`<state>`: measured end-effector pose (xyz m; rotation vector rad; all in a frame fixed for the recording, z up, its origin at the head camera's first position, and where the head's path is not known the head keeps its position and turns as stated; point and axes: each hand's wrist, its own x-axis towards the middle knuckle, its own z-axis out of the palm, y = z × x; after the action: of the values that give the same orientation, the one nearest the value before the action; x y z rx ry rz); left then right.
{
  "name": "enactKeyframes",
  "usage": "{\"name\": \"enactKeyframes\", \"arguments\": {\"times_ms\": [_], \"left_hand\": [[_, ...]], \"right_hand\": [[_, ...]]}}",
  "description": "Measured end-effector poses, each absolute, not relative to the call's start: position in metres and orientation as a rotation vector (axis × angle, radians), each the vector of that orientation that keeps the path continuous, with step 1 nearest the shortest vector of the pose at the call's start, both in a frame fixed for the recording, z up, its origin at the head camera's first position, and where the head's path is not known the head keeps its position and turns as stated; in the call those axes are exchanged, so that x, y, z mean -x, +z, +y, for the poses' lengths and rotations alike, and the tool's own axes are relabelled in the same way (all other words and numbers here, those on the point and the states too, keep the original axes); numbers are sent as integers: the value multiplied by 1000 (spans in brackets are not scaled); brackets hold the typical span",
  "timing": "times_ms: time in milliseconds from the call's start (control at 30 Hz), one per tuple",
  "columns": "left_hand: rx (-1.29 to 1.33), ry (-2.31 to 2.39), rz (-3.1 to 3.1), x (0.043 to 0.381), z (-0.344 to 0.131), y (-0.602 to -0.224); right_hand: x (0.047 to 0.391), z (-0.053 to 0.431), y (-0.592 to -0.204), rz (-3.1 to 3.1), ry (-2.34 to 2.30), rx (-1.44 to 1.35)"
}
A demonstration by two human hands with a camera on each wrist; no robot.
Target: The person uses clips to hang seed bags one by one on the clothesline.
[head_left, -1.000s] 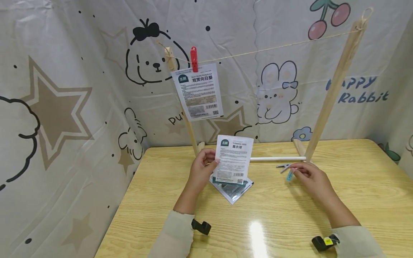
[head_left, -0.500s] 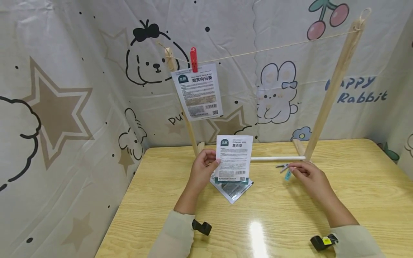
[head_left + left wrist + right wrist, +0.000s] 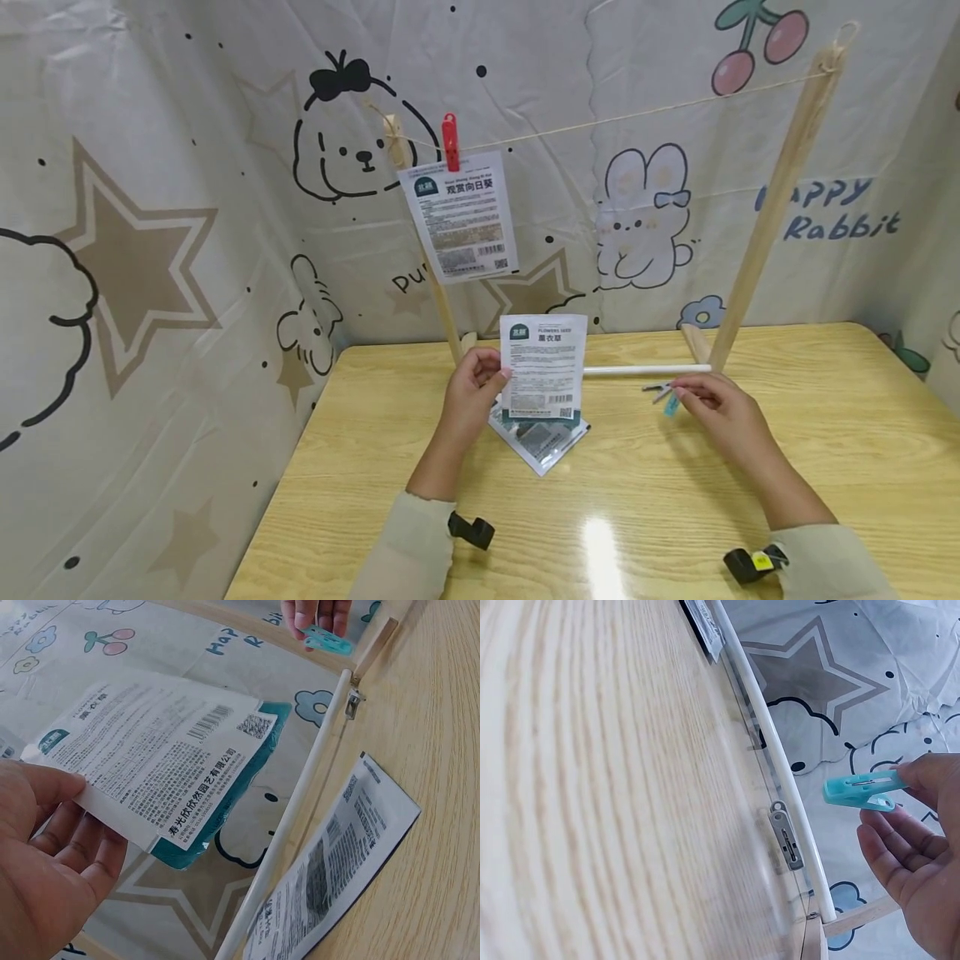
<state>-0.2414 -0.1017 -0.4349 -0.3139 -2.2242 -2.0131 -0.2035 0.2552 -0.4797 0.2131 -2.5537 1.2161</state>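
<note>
My left hand [image 3: 471, 400] pinches a white seed packet [image 3: 543, 362] by its left edge, thumb on the printed face. A teal strip runs along its lower edge in the left wrist view. The packet is held upright above the table, overlapping a second seed packet [image 3: 546, 448] that lies flat there. My right hand [image 3: 723, 412] pinches a teal clothespin [image 3: 859, 791] by its handle end, its gripping end pointing away from the fingers. Close by, a grey clothespin [image 3: 786, 840] lies on the table beside the white rod [image 3: 780, 750].
A string [image 3: 637, 117] spans two wooden posts, the right one [image 3: 776, 208] leaning outward. Near its left end a red clothespin [image 3: 450, 143] holds another seed packet [image 3: 463, 225]. Behind stands a printed cloth backdrop [image 3: 555, 50]. The wooden table [image 3: 360, 433] extends toward me.
The packet in my left hand has tilted slightly, with its lower edge a little higher and more of the teal strip showing. My right hand has barely moved and still holds the teal clothespin.
</note>
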Motion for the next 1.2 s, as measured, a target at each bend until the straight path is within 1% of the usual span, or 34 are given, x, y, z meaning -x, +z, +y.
{"name": "enactKeyframes", "arguments": {"times_ms": [567, 867, 1200], "left_hand": [[320, -2041, -2152, 240, -102, -434], [267, -2037, -2153, 242, -103, -434], [326, -2053, -2110, 245, -101, -427]], "right_hand": [[203, 249, -475, -2498, 1217, -252], [205, 246, -466, -2517, 1198, -254], [205, 247, -460, -2502, 1200, -269]]}}
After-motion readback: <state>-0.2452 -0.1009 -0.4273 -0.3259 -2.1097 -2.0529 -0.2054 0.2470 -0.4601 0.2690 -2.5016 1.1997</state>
